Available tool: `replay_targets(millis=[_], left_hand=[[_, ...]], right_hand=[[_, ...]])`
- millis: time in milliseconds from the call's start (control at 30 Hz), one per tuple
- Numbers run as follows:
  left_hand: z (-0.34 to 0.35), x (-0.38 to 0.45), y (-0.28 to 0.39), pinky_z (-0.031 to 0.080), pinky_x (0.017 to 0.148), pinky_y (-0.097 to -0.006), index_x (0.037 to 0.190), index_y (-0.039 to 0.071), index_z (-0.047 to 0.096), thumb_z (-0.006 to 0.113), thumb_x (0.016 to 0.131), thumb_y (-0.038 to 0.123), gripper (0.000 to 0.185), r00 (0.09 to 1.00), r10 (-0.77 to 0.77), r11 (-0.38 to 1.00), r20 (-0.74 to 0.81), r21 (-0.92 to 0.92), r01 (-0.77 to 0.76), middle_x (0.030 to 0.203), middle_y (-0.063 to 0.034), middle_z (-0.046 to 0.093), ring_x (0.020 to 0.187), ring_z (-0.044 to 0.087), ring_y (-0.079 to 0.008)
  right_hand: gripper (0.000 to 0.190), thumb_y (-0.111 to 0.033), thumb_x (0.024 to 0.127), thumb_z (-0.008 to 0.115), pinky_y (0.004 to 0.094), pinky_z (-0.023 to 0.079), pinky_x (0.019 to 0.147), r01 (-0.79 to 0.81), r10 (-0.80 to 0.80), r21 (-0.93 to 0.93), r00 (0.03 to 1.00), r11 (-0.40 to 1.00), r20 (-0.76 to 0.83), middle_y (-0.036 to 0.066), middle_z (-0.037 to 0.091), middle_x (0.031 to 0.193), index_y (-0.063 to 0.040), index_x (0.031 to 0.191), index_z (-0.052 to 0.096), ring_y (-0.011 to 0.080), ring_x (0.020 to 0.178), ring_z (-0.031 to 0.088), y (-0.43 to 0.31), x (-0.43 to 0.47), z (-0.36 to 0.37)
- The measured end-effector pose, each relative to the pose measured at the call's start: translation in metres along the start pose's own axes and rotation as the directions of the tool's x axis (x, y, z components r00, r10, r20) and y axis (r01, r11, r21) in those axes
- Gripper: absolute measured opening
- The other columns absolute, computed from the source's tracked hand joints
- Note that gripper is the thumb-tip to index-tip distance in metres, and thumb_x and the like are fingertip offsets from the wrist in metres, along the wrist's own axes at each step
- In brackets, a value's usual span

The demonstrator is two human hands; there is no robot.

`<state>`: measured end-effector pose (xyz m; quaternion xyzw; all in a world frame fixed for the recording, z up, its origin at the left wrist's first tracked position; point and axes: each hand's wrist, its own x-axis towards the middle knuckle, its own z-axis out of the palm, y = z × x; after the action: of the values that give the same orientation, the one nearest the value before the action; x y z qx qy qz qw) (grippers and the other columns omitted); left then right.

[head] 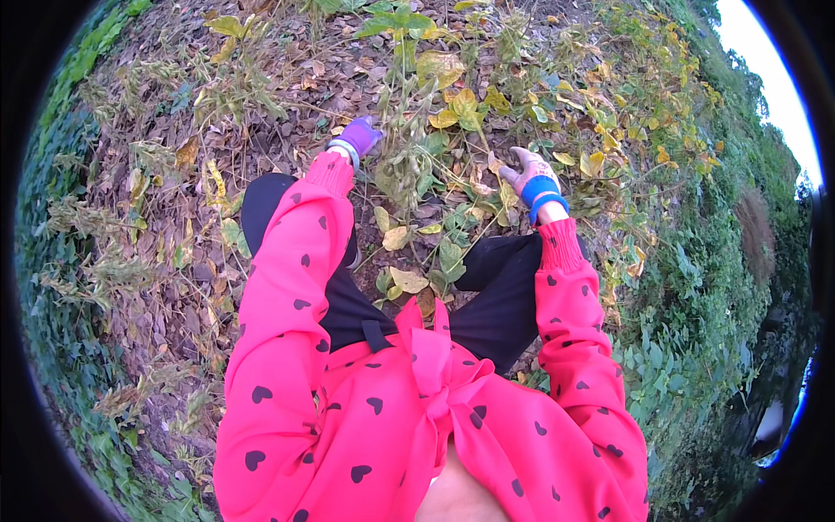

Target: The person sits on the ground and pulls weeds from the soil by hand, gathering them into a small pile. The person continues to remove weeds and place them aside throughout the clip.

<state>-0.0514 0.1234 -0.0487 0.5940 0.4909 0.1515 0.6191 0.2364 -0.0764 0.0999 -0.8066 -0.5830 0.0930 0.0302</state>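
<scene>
My left hand point(360, 136), in a purple glove with a pale band at the wrist, is against the left side of a podded plant that looks like soybean point(408, 130). Its fingertips are partly hidden by the stems, so I cannot tell whether they grip. To the right, my right hand point(531, 172) wears a pale, soiled glove with a blue cuff. Its thumb and fingers are spread around bare air, close to yellowing leaves point(507, 194). Between the hands the plant's drooping pods and green-yellow leaves point(450, 258) reach down toward my knees.
Dry fallen leaves point(196, 280) cover the soil. More podded plants point(238, 94) stand ahead and to the left. Dense green growth point(691, 339) borders the right side, and leafy vines point(59, 313) the left. My dark-trousered legs point(496, 307) are bent on both sides of the plant.
</scene>
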Motion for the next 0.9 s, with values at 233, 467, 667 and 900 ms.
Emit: replay_targets(millis=[233, 467, 667, 900], left_hand=[[-0.012, 0.000, 0.023, 0.049, 0.087, -0.0338, 0.132, 0.006, 0.050, 0.062, 0.086, 0.021, 0.050, 0.967, 0.130, 0.860, 0.217, 0.462, -0.219, 0.119, -0.0156, 0.059, 0.105, 0.060, -0.0240], [-0.008, 0.010, 0.023, 0.040, 0.100, -0.0328, 0.134, 0.006, 0.048, 0.061, 0.085, 0.021, 0.052, 0.942, 0.263, 0.800, 0.211, 0.498, -0.335, 0.131, -0.0171, 0.053, 0.119, 0.052, -0.0258], [-0.004, 0.018, 0.028, 0.036, 0.105, -0.0355, 0.136, 0.010, 0.045, 0.060, 0.086, 0.029, 0.056, 0.911, 0.319, 0.818, 0.261, 0.410, -0.404, 0.138, -0.0188, 0.046, 0.126, 0.046, -0.0315], [-0.001, 0.022, 0.035, 0.036, 0.105, -0.0370, 0.137, 0.012, 0.044, 0.059, 0.087, 0.030, 0.055, 0.908, 0.314, 0.807, 0.279, 0.426, -0.410, 0.139, -0.0196, 0.044, 0.126, 0.046, -0.0338]], right_hand=[[0.026, -0.029, 0.082, 0.062, 0.0418, 0.051, 0.082, 0.521, -0.520, 0.003, 0.851, 0.853, -0.071, 0.012, 0.062, 0.109, -0.016, 0.104, 0.064, 0.0315, 0.099, 0.061, -0.125, 0.001, 0.077], [0.060, -0.035, 0.087, 0.057, 0.0412, 0.048, 0.093, -0.007, -0.054, 0.106, 0.828, 0.994, 0.559, 0.025, 0.034, 0.142, -0.020, 0.139, 0.034, 0.0366, 0.115, 0.055, -0.176, 0.031, 0.208], [0.070, -0.028, 0.082, 0.062, 0.0414, 0.041, 0.102, -0.117, 0.072, 0.057, 0.862, 0.992, 0.502, 0.029, 0.036, 0.140, -0.010, 0.143, 0.033, 0.0405, 0.123, 0.046, -0.156, 0.065, 0.253], [0.053, -0.023, 0.079, 0.061, 0.0419, 0.044, 0.096, -0.078, -0.024, 0.311, 0.950, 0.947, 0.311, 0.027, 0.052, 0.125, -0.009, 0.129, 0.053, 0.0391, 0.113, 0.053, -0.135, 0.064, 0.259]])
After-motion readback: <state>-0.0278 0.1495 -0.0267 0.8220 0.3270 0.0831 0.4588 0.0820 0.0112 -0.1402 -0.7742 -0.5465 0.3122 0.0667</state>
